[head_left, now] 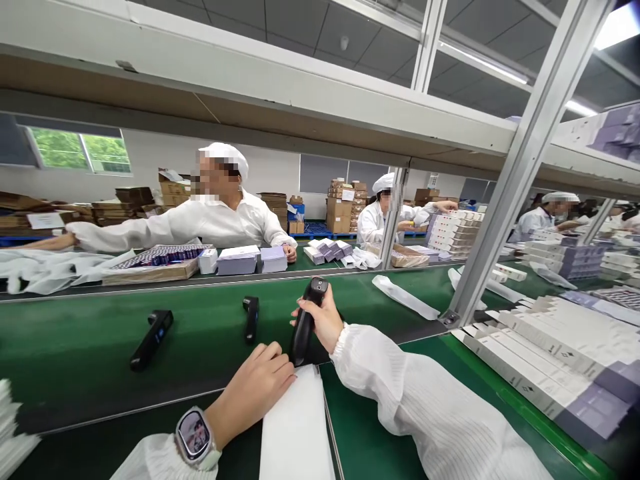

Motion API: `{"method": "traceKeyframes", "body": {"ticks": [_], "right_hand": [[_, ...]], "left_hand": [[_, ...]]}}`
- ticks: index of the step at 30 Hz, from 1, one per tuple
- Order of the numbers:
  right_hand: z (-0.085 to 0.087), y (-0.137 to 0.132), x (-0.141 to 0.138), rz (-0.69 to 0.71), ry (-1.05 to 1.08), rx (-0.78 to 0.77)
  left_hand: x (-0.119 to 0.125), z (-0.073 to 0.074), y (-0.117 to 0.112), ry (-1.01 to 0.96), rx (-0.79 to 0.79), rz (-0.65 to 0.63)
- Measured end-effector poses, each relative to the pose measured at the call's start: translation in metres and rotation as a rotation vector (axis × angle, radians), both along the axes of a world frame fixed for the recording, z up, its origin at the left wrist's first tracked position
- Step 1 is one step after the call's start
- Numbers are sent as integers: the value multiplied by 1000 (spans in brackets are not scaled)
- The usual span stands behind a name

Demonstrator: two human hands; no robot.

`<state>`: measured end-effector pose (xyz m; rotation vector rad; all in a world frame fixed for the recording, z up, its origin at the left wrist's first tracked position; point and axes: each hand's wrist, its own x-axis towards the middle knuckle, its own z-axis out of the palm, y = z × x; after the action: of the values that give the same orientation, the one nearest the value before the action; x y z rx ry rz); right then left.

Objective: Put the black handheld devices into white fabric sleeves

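My right hand (pixel 323 319) is wrapped round a black handheld device (pixel 303 330), thumb across its front, and holds it tilted upright. The device's lower end is at the far end of a white foam sleeve (pixel 297 430) lying lengthwise in front of me. My left hand (pixel 257 383), with a watch on the wrist, has its fingers curled over the sleeve's upper left corner, close to the device; the fingertips are hidden. Two similar black devices, one far left (pixel 151 339) and one nearer (pixel 251 320), lie on the green conveyor belt (pixel 200 353).
Stacked white and lilac boxes (pixel 555 360) stand at right beside a metal post (pixel 520 160). An empty clear-white sleeve (pixel 405 298) lies on the belt. White sheets (pixel 15 420) are at lower left. Co-workers (pixel 225 220) sit across the belt, under a long shelf (pixel 250 73).
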<state>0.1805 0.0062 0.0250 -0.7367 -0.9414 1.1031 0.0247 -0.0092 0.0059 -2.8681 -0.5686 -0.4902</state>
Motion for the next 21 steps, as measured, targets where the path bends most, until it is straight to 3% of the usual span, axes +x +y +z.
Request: {"method": "traceKeyframes", "body": {"ticks": [6, 11, 13, 17, 18, 20, 21], "right_hand": [[-7, 1, 0, 16, -9, -61], [-13, 4, -3, 190, 14, -119], [-16, 1, -1, 308, -23, -176], [-21, -12, 6, 780, -224, -228], [-21, -14, 7, 844, -301, -222], [-18, -13, 13, 802, -444, -199], [-13, -10, 20, 687, -480, -173]], "left_hand": [[0, -1, 4, -85, -97, 88], [5, 10, 4, -184, -160, 168], [7, 18, 6, -248, -160, 215], [8, 31, 11, -353, -185, 273], [8, 33, 13, -371, -216, 274], [7, 34, 14, -422, -310, 251], [6, 33, 14, -462, -367, 243]]}}
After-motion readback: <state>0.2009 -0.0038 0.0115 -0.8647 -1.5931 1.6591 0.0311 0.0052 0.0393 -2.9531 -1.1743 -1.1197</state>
